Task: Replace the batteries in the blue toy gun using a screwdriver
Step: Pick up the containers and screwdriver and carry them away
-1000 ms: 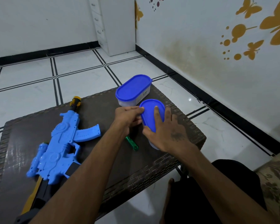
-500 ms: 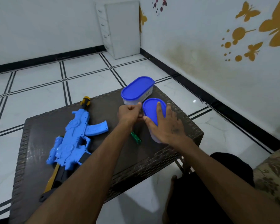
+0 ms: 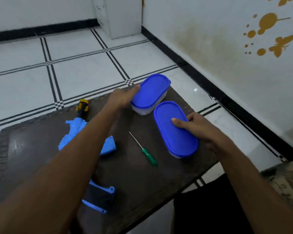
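Note:
The blue toy gun (image 3: 73, 132) lies on the left of the dark table (image 3: 142, 191), its yellow-and-black muzzle pointing away; my left forearm covers its middle. A thin screwdriver (image 3: 150, 157) with a green handle lies loose at the table's centre. Two clear tubs with blue lids stand at the right. My left hand (image 3: 123, 97) is blurred and touches the left end of the far tub (image 3: 152, 93); its finger hold is unclear. My right hand (image 3: 196, 127) grips the near tub (image 3: 172, 134), thumb on the lid and fingers round its right side.
The table stands low on a white tiled floor with black lines. A white cabinet (image 3: 120, 16) is in the far corner. A wall with orange decals runs along the right. A patterned seat (image 3: 287, 179) and my dark-clothed leg (image 3: 210, 208) are at lower right.
My left hand left the near tub's lid and reached to the far tub. My right hand went from lying flat over the near lid to gripping its side. The screwdriver is now uncovered.

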Demonstrator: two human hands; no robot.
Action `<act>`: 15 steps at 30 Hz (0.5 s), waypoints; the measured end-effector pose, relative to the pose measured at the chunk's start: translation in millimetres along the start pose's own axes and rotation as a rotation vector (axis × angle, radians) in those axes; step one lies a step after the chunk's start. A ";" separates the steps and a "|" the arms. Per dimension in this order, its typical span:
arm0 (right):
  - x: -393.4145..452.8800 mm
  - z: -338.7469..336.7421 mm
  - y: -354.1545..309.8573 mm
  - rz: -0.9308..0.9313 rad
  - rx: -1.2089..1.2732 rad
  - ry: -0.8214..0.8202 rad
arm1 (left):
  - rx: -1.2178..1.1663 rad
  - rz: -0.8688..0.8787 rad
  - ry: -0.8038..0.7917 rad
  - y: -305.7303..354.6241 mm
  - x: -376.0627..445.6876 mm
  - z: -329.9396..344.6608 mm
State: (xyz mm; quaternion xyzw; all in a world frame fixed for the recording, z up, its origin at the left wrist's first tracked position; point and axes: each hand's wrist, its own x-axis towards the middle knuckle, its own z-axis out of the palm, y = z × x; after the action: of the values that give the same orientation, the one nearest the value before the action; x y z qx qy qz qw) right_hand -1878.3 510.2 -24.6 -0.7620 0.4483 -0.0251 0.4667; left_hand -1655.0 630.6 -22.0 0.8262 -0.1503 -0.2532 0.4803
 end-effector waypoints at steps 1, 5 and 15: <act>5.8 0.9 -3.1 0.012 0.006 0.007 | 0.038 -0.006 -0.068 -0.5 12.1 2.0; 11.2 6.8 -9.6 0.097 0.022 -0.005 | 0.165 -0.027 -0.225 -0.1 36.5 0.9; 9.0 13.1 -18.7 0.180 0.314 -0.041 | 0.028 -0.067 -0.334 -5.6 35.8 -10.0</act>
State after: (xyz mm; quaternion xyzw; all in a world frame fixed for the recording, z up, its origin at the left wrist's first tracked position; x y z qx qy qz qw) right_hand -1854.7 515.9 -21.6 -0.6370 0.4954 -0.0374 0.5894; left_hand -1619.7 623.0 -32.6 0.7838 -0.2041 -0.4006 0.4285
